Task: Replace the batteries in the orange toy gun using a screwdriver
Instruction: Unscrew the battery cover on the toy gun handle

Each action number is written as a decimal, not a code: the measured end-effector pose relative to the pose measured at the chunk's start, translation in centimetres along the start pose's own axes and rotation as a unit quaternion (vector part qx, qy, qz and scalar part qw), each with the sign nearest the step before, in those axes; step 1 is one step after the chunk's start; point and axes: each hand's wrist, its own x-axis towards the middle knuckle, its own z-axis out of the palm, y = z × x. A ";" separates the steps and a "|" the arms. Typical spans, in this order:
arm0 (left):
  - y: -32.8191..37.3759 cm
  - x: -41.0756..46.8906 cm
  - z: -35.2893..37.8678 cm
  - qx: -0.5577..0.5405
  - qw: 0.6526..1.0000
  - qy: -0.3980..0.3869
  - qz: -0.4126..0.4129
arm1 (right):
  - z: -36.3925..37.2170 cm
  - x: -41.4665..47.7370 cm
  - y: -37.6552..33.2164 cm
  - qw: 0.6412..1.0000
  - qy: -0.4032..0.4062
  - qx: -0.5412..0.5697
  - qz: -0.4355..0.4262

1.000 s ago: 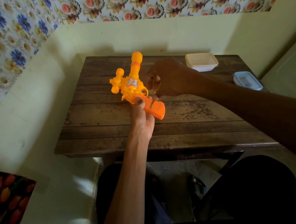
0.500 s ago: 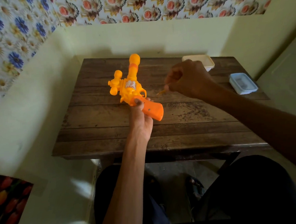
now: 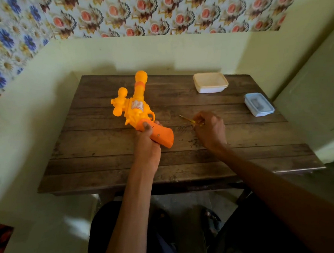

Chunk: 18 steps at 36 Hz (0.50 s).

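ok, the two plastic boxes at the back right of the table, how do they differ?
Lid: the cream-lidded box has an opaque cream lid. The blue-lidded box has a pale blue lid with a seemingly clear middle.
Size: the cream-lidded box looks larger than the blue-lidded box.
Place: the cream-lidded box sits at the back by the wall, the blue-lidded box nearer the right edge of the table.
Shared: both are rounded rectangles, lids on, lying flat.

The one head-worn wide-angle camera is looking forward and steeply down from close above the near edge of the table (image 3: pixel 241 141), facing the far wall (image 3: pixel 157 52).
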 end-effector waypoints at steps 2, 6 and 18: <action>-0.1 0.1 0.0 -0.005 1.000 0.006 0.000 | 0.3 0.0 0.2 1.000 -0.010 -0.012 -0.014; -0.1 0.0 0.1 -0.059 0.998 0.035 -0.013 | 0.3 0.1 0.1 0.999 0.003 -0.026 -0.034; 1.4 -3.7 3.8 0.225 0.969 -0.034 0.093 | 1.4 -1.7 -8.5 0.849 -0.151 0.458 0.215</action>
